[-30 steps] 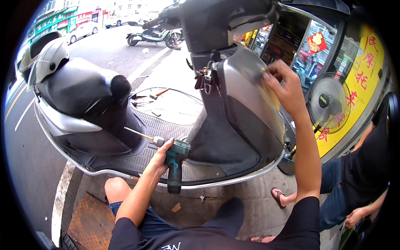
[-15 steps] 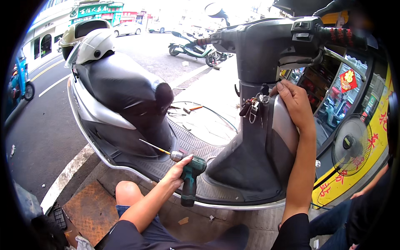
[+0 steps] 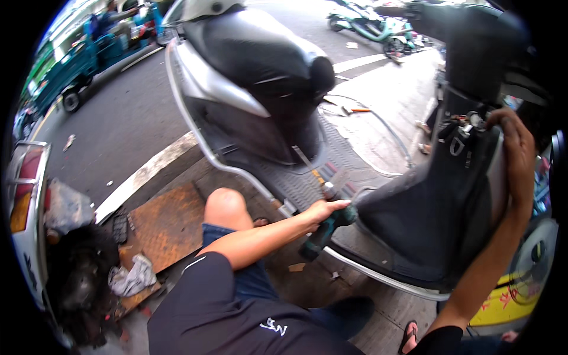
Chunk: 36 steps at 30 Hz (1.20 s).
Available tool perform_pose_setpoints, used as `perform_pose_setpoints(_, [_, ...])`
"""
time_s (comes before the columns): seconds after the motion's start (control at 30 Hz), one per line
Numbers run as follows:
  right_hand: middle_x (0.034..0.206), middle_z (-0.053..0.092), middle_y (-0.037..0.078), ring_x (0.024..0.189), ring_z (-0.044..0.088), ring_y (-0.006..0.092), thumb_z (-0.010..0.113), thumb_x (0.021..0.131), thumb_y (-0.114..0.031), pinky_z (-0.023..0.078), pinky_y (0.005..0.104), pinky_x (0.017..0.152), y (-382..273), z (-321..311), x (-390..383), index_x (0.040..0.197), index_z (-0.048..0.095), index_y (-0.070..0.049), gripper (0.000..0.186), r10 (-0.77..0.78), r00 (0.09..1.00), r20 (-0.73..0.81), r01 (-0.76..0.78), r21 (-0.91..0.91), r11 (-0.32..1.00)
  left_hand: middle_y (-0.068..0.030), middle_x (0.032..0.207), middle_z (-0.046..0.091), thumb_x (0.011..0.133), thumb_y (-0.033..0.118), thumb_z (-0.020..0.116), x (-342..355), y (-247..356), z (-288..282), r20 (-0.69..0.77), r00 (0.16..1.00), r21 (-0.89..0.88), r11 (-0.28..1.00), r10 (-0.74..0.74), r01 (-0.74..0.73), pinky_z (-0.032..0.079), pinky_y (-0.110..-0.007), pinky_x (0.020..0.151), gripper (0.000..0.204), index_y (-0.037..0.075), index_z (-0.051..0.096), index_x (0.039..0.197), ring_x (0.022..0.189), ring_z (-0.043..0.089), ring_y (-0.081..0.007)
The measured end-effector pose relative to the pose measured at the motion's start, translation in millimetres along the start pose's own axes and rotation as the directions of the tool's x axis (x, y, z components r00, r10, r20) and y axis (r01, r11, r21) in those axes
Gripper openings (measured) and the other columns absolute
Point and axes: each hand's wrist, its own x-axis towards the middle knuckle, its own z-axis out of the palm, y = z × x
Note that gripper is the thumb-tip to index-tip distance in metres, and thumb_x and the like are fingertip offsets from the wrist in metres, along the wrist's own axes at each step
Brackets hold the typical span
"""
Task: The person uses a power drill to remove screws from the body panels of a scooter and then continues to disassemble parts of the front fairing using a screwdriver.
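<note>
My left hand (image 3: 320, 216) is wrapped round a dark teal cordless drill (image 3: 329, 229). The drill's long thin screwdriver bit (image 3: 306, 160) points up and to the left, above the scooter's footboard (image 3: 349, 155). At the right, my right hand (image 3: 516, 148) has its fingers curled over the top edge of the scooter's grey front panel (image 3: 498, 177). Close to its fingertips, a bunch of keys (image 3: 467, 124) hangs at the ignition. The black seat (image 3: 254, 53) lies at the upper middle.
A white helmet (image 3: 204, 7) rests on the seat's rear. A rusty board (image 3: 167, 222) and grey rag (image 3: 134, 277) lie at left, beside another vehicle's rear (image 3: 26, 201). An orange-handled tool (image 3: 359, 110) and a hose are beyond the footboard. A fan (image 3: 535, 254) stands at right.
The view has swung left, so the scooter sits further right in it. A blue cargo tricycle now shows at the upper left. My left hand keeps the drill; my right stays on the panel.
</note>
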Motion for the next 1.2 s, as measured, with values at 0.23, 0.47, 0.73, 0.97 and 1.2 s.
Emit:
perform_pose_setpoints(0.23, [0.087,0.055,0.006,0.086,0.052,0.0148,0.048,0.103,-0.038,0.038,0.0258,0.087,5.5,2.1,-16.1,0.092,0.057,-0.001,0.04,0.07,0.997,0.044,-0.069,-0.022,0.997,-0.0064,0.1,0.07,0.085,0.038,0.077,71.4,-22.6,-40.5,-0.061,0.997,0.345,0.939,0.039,-0.015,0.051,-0.034,0.084,0.042,0.004,0.068,0.108,0.091,0.064,-0.0157])
perform_pose_setpoints(0.47, [0.092,0.062,0.007,0.091,0.058,0.0158,0.051,0.101,-0.041,0.04,0.0253,0.085,8.9,-9.4,-9.7,0.101,0.064,0.001,0.044,0.051,0.999,0.0,-0.051,-0.004,0.999,-0.0104,0.108,0.069,0.075,0.033,0.086,122.3,46.1,-31.6,-0.128,0.99,0.716,0.696,0.056,0.053,0.05,-0.037,0.084,0.062,-0.001,0.063,0.121,0.099,0.063,-0.0208])
perform_pose_setpoints(0.73, [0.068,0.056,-0.003,0.061,0.05,0.0045,0.059,0.099,-0.044,0.041,0.0224,0.058,-31.1,22.8,-13.8,0.082,0.066,-0.004,0.044,-0.094,0.957,-0.274,0.107,0.035,0.994,-0.0194,0.107,0.072,0.072,0.043,0.082,174.1,95.6,-73.4,0.104,0.993,0.994,-0.03,0.058,-0.102,0.053,-0.04,0.089,0.059,0.003,0.072,0.114,0.101,0.069,-0.0275])
perform_pose_setpoints(0.97, [0.067,0.059,-0.002,0.057,0.052,0.0043,0.058,0.1,-0.045,0.043,0.0218,0.052,-18.0,28.4,-26.1,0.083,0.065,-0.003,0.045,0.033,0.987,-0.156,0.002,0.222,0.975,-0.0163,0.091,0.073,0.084,0.027,0.073,92.5,73.0,-28.0,0.42,0.805,0.89,-0.016,0.418,-0.456,0.056,-0.037,0.077,0.041,0.009,0.067,0.12,0.085,0.072,-0.0255])
perform_pose_setpoints(1.2, [0.081,0.06,0.003,0.075,0.055,0.0089,0.054,0.101,-0.044,0.042,0.0221,0.07,-4.9,12.3,-14.5,0.089,0.065,-0.002,0.044,-0.122,0.987,-0.108,0.128,0.048,0.991,-0.0156,0.092,0.073,0.085,0.035,0.073,6.4,26.9,-9.7,0.393,0.917,0.91,-0.177,0.073,-0.375,0.053,-0.045,0.08,0.058,0.017,0.052,0.137,0.087,0.07,-0.0343])
